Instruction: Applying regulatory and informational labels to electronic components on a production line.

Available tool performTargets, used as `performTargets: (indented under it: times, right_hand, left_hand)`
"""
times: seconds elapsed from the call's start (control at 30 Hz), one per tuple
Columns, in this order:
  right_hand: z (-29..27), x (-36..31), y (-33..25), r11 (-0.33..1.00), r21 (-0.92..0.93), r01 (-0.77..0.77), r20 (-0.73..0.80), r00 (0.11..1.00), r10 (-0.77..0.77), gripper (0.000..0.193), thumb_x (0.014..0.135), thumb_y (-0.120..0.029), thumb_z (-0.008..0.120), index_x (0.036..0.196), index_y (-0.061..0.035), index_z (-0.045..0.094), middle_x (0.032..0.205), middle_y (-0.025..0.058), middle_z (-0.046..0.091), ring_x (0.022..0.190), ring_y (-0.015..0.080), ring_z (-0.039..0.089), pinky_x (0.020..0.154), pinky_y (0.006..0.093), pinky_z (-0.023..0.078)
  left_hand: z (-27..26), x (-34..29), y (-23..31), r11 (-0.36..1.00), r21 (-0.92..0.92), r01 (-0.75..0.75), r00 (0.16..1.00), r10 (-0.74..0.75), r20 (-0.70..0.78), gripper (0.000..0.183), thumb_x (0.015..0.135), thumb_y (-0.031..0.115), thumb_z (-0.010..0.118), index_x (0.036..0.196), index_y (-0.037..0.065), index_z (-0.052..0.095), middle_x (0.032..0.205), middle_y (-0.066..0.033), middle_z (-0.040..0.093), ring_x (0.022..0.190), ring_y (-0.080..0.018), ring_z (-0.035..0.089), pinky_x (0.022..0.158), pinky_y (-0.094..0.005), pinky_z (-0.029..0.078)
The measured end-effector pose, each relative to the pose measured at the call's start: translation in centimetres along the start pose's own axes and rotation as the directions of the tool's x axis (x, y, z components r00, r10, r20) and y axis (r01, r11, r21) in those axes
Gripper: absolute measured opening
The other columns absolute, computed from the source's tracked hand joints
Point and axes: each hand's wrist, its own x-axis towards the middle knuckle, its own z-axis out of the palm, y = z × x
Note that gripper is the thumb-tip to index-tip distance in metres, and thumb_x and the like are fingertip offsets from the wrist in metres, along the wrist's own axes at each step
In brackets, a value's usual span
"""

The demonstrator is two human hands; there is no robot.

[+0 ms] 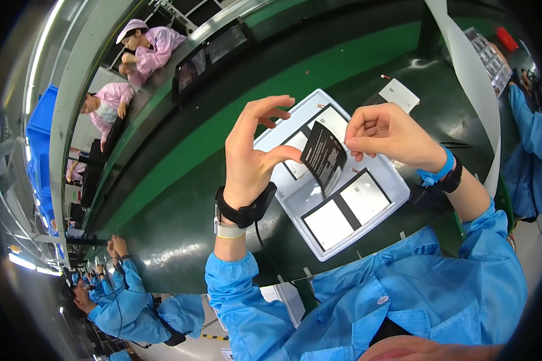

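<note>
A thin black rectangular piece with pale print [324, 157] stands tilted above a pale plastic tray [295, 207]. My right hand [391, 137] is closed in a pinch at its right edge. My left hand [250, 141] has its fingers spread, and the thumb reaches to the piece's left edge. Inside the tray lie flat white packs with black borders, among them a near left pack [328, 227] and a near right one [365, 198]. Short wires show at some of them. The black piece and my hands partly cover the far packs.
A loose white pack [399, 95] with a short wire lies on the dark green bench [186, 240] beyond the tray. Dark tweezers [457, 144] rest to the right. A white curved strip [479, 90] borders the right side. Co-workers in pink [156, 51] and blue [126, 307] sit along the benches.
</note>
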Motion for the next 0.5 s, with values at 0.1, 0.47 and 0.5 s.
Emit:
performTargets:
  times: [0.1,0.47,0.5]
  right_hand:
    - [1.0,1.1,1.2,0.993,-0.017,0.116,-0.06,0.991,-0.117,0.024,0.097,-0.009,0.073,0.117,0.0027,0.068,0.105,0.006,0.071,0.1,0.0093,0.066,0.088,0.0255,0.053]
    - [2.9,5.2,2.2,1.0,0.008,0.01,-0.02,1.0,-0.01,0.013,0.099,-0.011,0.072,0.105,0.0002,0.069,0.1,0.0022,0.07,0.097,0.009,0.065,0.092,0.0258,0.052]
    - [2.8,5.4,2.4,1.0,0.005,0.006,-0.021,1.0,-0.006,0.013,0.099,-0.011,0.072,0.105,0.0002,0.069,0.1,0.0022,0.07,0.097,0.009,0.065,0.092,0.0258,0.052]
  left_hand:
    - [-0.3,-1.1,-1.3,0.993,0.102,-0.059,0.998,0.061,-0.01,0.077,0.066,0.045,0.088,0.126,0.003,0.064,0.119,-0.0086,0.072,0.1,-0.0222,0.069,0.084,-0.0336,0.052]
    - [-1.3,-2.6,-3.7,0.999,0.033,0.002,0.998,0.0,-0.066,0.075,0.065,0.048,0.086,0.124,0.005,0.067,0.116,-0.0075,0.073,0.1,-0.0223,0.07,0.084,-0.034,0.053]
    - [-1.4,-2.8,-4.1,1.0,0.029,0.003,0.998,-0.001,-0.068,0.075,0.065,0.048,0.086,0.124,0.005,0.067,0.116,-0.0075,0.073,0.1,-0.0223,0.07,0.084,-0.034,0.053]
